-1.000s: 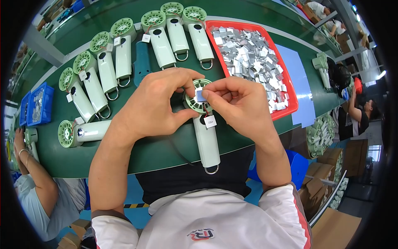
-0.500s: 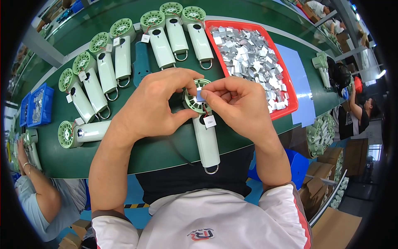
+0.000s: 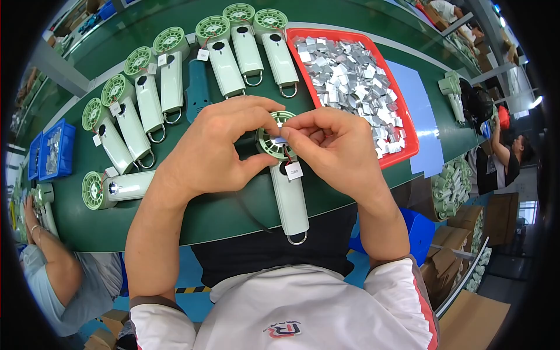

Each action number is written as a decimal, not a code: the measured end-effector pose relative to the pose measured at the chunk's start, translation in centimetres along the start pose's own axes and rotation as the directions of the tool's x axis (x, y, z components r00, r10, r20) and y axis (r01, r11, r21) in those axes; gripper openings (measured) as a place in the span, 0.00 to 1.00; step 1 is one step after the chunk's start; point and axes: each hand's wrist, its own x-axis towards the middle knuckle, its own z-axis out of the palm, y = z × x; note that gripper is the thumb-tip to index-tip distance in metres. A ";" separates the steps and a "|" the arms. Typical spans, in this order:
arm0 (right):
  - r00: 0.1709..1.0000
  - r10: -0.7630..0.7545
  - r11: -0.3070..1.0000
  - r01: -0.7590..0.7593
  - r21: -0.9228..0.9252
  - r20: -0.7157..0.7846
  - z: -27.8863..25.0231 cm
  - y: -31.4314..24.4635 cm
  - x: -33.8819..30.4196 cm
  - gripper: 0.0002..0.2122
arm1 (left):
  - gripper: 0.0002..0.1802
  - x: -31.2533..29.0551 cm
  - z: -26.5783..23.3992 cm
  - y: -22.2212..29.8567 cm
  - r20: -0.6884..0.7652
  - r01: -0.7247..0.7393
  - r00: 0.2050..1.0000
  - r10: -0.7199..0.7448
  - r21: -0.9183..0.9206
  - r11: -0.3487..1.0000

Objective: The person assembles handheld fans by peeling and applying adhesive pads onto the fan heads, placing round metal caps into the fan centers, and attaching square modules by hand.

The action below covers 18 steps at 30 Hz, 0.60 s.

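Observation:
A pale green handheld fan body lies in front of me, its metal ring toward me and its round, open head away from me. My left hand curves around that head, thumb and fingertips on its rim. Between the thumb and fingers of my right hand is a small bluish-silver piece, held at the middle of the head; my fingertips partly cover it. A white tag on red and black wires rests across the top of the handle.
Several similar fan bodies stretch in an arc across the green table. A teal tool lies among them. To the right stands a red tray of small silver pieces, beside blue sheets. Blue bins and a co-worker's arm are left.
The small piece in my right fingers now sits lower and flatter against the middle of the fan head. The tag has turned slightly; both hands have barely moved.

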 end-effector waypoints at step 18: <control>0.996 -0.051 0.999 0.049 -0.024 -0.075 -0.3 0.7 -0.1 0.06 | 0.21 0.1 0.0 0.3 -0.004 0.024 1.000 -0.024 -0.013 1.000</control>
